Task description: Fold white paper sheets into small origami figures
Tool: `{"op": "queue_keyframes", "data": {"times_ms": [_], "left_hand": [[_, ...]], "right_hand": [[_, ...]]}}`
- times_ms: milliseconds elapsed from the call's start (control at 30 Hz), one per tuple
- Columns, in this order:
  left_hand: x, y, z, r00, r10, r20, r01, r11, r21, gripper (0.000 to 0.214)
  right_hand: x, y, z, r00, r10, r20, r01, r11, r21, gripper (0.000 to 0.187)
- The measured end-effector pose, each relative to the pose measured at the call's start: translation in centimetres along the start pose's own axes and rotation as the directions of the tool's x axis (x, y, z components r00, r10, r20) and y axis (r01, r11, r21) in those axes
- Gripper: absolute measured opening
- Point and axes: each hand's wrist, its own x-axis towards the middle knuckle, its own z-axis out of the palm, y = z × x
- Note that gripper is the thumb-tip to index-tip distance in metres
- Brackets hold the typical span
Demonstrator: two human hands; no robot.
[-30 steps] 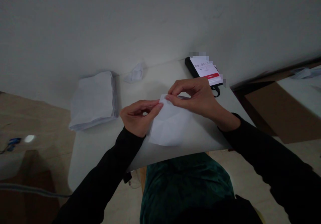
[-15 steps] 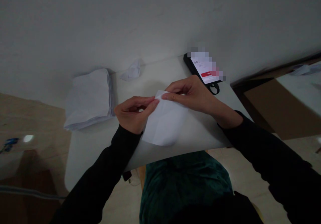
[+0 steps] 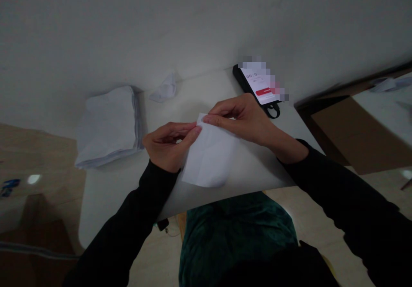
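Note:
A sheet of white paper (image 3: 210, 158) with faint crease lines is held up over the white table (image 3: 257, 167). My left hand (image 3: 170, 145) pinches its upper left edge between thumb and fingers. Close beside it, my right hand (image 3: 243, 117) pinches the top of the same sheet, its thumb lying on the near face. Both hands are closed, with the fingertips almost meeting at the top corner. Beyond them, a small folded piece of white paper (image 3: 165, 89) lies against the wall. To the left stands a thick stack of white paper sheets (image 3: 107, 126).
A phone (image 3: 259, 83) with a lit screen and a black strap lies at the back right. The wall (image 3: 193, 25) borders the table's far edge. At the right are a brown board (image 3: 357, 134) and another white surface (image 3: 386, 111) with paper on it.
The whole view has shifted slightly. Both hands keep their pinch on the paper, and the right thumb has moved a little along its top edge.

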Motion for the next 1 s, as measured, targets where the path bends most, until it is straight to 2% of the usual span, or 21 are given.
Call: {"op": "queue_keyframes", "data": {"times_ms": [267, 467, 1000], "left_hand": [[0.03, -0.02, 0.10, 0.999, -0.050, 0.011, 0.051, 0.998, -0.044, 0.012], [0.01, -0.23, 0.07, 0.997, -0.077, -0.014, 0.077, 0.997, -0.020, 0.013], [0.12, -0.36, -0.11, 0.999, -0.038, -0.035, 0.040, 0.998, 0.047, 0.014]], "right_hand": [[-0.07, 0.64, 0.19, 0.998, -0.067, 0.001, 0.067, 0.997, 0.027, 0.036], [-0.13, 0.39, 0.31, 0.993, -0.089, -0.072, 0.090, 0.996, 0.013, 0.027], [-0.33, 0.23, 0.18, 0.992, -0.118, -0.052, 0.118, 0.993, -0.011, 0.021]]}}
